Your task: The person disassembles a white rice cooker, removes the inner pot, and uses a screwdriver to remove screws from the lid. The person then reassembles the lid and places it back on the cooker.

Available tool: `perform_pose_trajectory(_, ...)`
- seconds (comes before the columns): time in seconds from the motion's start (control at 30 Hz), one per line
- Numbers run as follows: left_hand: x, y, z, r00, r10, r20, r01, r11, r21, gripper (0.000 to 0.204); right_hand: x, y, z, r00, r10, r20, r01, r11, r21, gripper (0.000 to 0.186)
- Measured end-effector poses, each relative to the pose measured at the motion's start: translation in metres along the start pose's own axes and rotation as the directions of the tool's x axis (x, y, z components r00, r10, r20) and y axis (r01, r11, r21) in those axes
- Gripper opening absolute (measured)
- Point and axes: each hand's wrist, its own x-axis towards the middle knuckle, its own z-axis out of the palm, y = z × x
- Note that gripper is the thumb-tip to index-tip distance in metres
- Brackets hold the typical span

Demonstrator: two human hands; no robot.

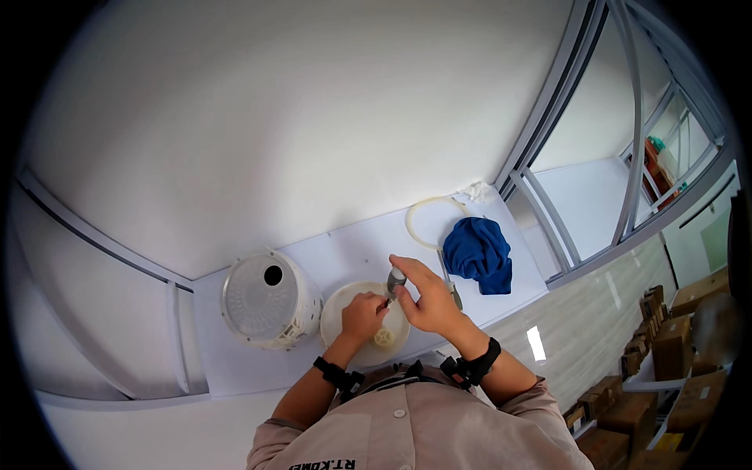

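My right hand (429, 296) grips a small grey cylinder with a pale top (397, 278) between thumb and fingers. Just left of it, my left hand (363, 316) is closed, its fingertips pinched at a small dark piece right by the cylinder's lower end; what that piece is I cannot make out. Both hands are over a round, cream-white shallow dish (335, 306) on the white table. A small cream spoked wheel-like part (384, 337) shows at the dish's middle, below my hands.
A white drum-shaped housing (258, 301) with a round dark hole stands at the left. To the right lie a crumpled blue cloth (476, 254), a cream ring (410, 227) and crumpled white tissue (476, 191). A wall (352, 117) rises behind the table (345, 247). Cardboard boxes (672, 348) fill shelves at far right.
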Motion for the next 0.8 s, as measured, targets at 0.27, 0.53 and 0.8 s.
perform_pose_trajectory(0.27,0.004,0.002,0.000,0.998,0.023,0.059,-0.027,0.998,0.062,0.010,-0.002,0.003,-0.003,0.972,0.229,0.057,-0.232,0.972,0.047,0.064)
perform_pose_trajectory(0.53,0.005,0.001,0.002,0.994,0.031,0.103,-0.046,0.989,0.144,0.014,0.003,-0.003,-0.009,0.981,0.169,0.092,-0.161,0.983,-0.092,0.063)
perform_pose_trajectory(0.8,0.007,0.003,-0.004,0.994,0.046,0.095,-0.059,0.988,0.145,0.018,-0.008,0.004,-0.005,0.994,0.110,0.015,-0.111,0.993,0.030,0.063)
